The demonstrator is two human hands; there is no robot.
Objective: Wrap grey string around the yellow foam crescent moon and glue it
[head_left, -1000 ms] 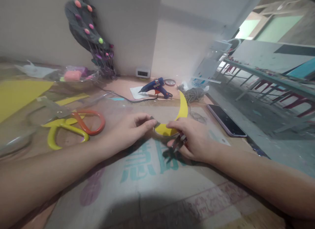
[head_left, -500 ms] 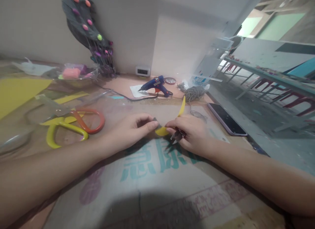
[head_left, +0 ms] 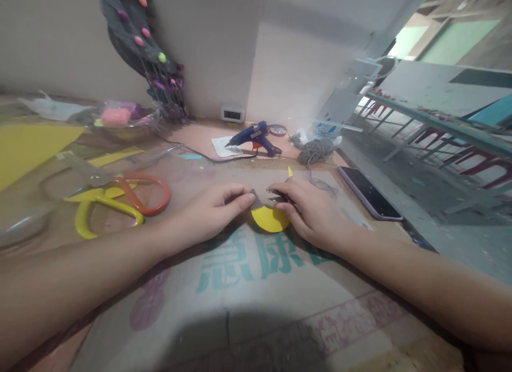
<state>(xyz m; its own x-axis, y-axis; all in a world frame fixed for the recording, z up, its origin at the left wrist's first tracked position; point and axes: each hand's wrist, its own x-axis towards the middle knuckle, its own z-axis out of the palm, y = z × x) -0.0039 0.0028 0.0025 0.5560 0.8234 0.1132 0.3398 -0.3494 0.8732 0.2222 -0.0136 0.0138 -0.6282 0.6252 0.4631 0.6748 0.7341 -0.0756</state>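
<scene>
My left hand (head_left: 226,204) is closed, with thumb and forefinger pinching a small grey piece (head_left: 258,201). Joined to it or lying against it is a curved yellow piece (head_left: 270,220), thin like paper or felt, whose rounded edge faces me. My right hand (head_left: 314,209) is closed around small snips (head_left: 279,199), their dark pointed blades aimed left above the yellow piece. The right thumb lies by the right edge of the yellow piece. A narrow yellow tip shows behind the right fingers. Most of the snips is hidden in my palm.
Large scissors (head_left: 150,195) with orange and yellow handles lie left. A blue glue gun (head_left: 252,136) rests at the back beside grey yarn (head_left: 316,150). To the right is a phone (head_left: 368,193). Printed cardboard (head_left: 224,318) covers the table; a yellow sheet (head_left: 32,148) lies far left.
The yellow piece has turned, showing its broad face rather than a narrow edge. The snips have swung from pointing down toward me to pointing left. My left hand has barely moved.
</scene>
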